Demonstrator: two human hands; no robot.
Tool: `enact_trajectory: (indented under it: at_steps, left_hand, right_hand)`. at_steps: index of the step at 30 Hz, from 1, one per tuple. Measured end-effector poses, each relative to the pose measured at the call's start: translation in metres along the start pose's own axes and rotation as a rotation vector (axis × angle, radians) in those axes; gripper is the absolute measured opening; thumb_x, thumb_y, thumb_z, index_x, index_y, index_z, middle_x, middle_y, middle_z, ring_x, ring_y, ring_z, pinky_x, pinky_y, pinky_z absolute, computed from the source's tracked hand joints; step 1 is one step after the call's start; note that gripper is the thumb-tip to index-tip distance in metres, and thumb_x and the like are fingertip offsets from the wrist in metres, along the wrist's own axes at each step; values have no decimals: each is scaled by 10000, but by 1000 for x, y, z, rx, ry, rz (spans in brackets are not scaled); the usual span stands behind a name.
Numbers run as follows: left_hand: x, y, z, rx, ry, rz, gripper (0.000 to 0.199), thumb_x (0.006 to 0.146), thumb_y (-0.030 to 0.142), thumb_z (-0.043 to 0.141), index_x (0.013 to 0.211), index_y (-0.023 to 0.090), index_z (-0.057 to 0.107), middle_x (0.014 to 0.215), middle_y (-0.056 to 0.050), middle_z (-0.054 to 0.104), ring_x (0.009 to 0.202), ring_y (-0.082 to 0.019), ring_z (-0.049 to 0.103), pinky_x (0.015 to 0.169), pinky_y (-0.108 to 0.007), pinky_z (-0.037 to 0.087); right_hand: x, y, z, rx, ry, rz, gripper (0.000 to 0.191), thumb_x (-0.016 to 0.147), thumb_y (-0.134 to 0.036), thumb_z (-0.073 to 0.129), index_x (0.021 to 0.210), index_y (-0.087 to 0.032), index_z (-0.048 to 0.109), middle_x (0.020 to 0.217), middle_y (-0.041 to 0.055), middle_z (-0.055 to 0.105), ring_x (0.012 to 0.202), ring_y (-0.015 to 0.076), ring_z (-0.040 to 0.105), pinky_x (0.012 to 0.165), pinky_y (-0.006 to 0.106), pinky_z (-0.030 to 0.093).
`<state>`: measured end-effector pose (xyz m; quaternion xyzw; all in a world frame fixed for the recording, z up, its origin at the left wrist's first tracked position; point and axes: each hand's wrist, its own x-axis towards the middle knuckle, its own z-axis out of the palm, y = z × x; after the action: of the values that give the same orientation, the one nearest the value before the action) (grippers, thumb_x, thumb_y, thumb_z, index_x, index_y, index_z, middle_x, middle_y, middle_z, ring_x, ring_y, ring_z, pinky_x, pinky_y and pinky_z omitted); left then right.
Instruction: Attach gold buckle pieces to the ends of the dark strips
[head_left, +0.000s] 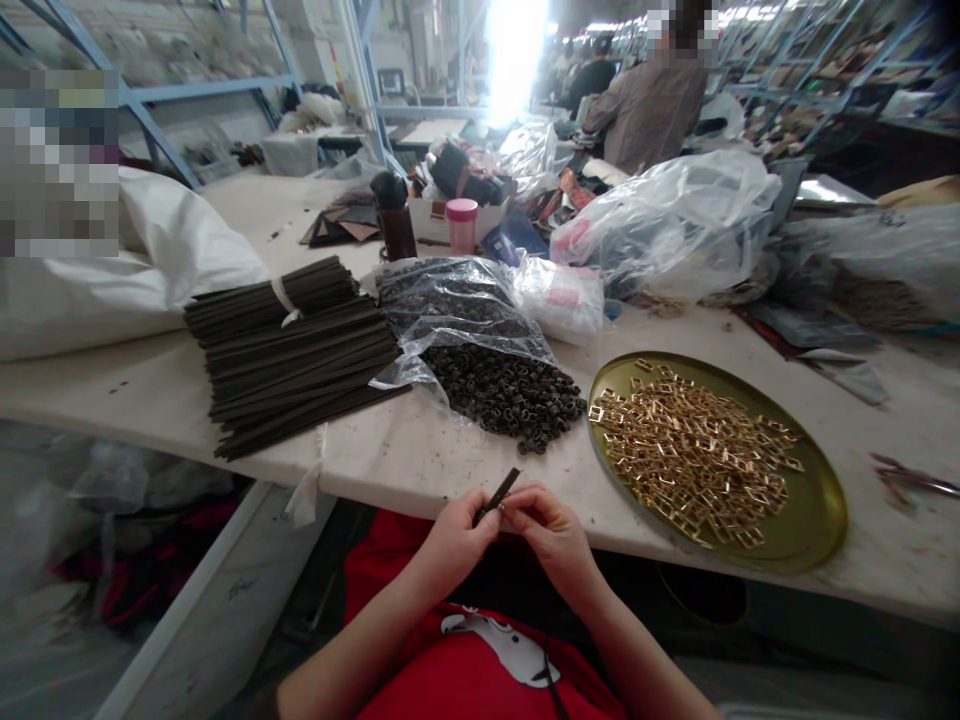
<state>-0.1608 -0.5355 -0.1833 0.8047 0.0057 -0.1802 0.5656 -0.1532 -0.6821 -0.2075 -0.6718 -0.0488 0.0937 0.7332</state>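
Note:
Just off the front edge of the table, my left hand [459,535] is closed on a short dark strap [505,485], whose end sticks up past the fingers. My right hand [553,532] meets it from the other side, fingertips pinched together at the strap; whatever small piece they grip is too small to make out. Beyond the hands lies a pile of small dark loops [510,395], spilling from a clear plastic bag [457,295]. Gold rectangular buckles [690,450] are heaped on a round, olive-gold tray [821,520] to the right.
Dark strips [300,360] lie stacked at left, one bundle tied with white. Behind stand a dark bottle [394,220], a pink-lidded jar [462,228] and plastic bags [675,230]. Pliers-like handles [919,475] lie far right. A person [652,110] is in the background.

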Motion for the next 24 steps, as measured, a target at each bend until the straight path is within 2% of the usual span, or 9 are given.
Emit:
enact_trajectory:
  at_steps: [5, 8, 12, 14, 18, 21, 24]
  left_hand:
    - [1, -1, -2, 144, 33, 54, 154, 795, 258, 424, 717, 158, 512, 665, 13, 528, 652, -141, 480, 591, -240, 328]
    - [0, 1, -3, 137, 33, 41, 158, 797, 270, 432, 703, 162, 498, 641, 25, 510, 635, -133, 470, 581, -234, 328]
    - [-1, 0, -2, 60, 37, 8, 165, 809, 279, 427, 715, 164, 497, 579, 42, 465, 598, -124, 453, 562, -223, 334]
    - [-1, -1, -1, 49, 38, 7, 161, 812, 279, 424, 742, 161, 509, 588, 39, 472, 603, -126, 456, 568, -226, 339]
    - [0, -2, -1, 72, 41, 47, 153, 806, 269, 435, 733, 158, 511, 665, 15, 519, 660, -137, 480, 611, -236, 353]
    - [-1, 0, -2, 65, 44, 29, 170, 807, 289, 447, 703, 164, 494, 631, 27, 501, 608, -124, 462, 578, -229, 345]
    - [-1, 2, -3, -52, -14, -25, 206, 821, 347, 443, 731, 167, 488, 576, 52, 449, 504, -95, 413, 489, -213, 317]
  right_hand:
    - [5, 3, -5, -170, -30, -23, 85, 755, -276, 608, 735, -196, 625, 729, 1, 575, 697, 143, 528, 652, 259, 420]
    - [5, 2, -5, -139, -7, 20, 105, 746, -295, 612, 769, -193, 603, 722, -4, 590, 674, 138, 535, 633, 255, 427]
    - [3, 0, -5, -85, -49, 85, 132, 736, -320, 619, 765, -192, 596, 720, -1, 605, 680, 146, 556, 640, 265, 445]
    - [3, 1, -5, -148, -56, 44, 100, 754, -296, 601, 774, -199, 608, 735, 4, 609, 693, 150, 558, 651, 273, 444]
    - [3, 0, -4, -289, -56, -135, 67, 786, -226, 568, 754, -205, 624, 796, 26, 605, 770, 164, 558, 704, 288, 437]
    - [3, -2, -2, -258, -44, -159, 72, 786, -220, 575, 743, -207, 632, 836, 37, 602, 811, 171, 556, 728, 295, 438]
    - [3, -4, 0, -107, 12, -72, 65, 757, -262, 617, 728, -205, 626, 783, 19, 604, 768, 164, 556, 706, 289, 437]
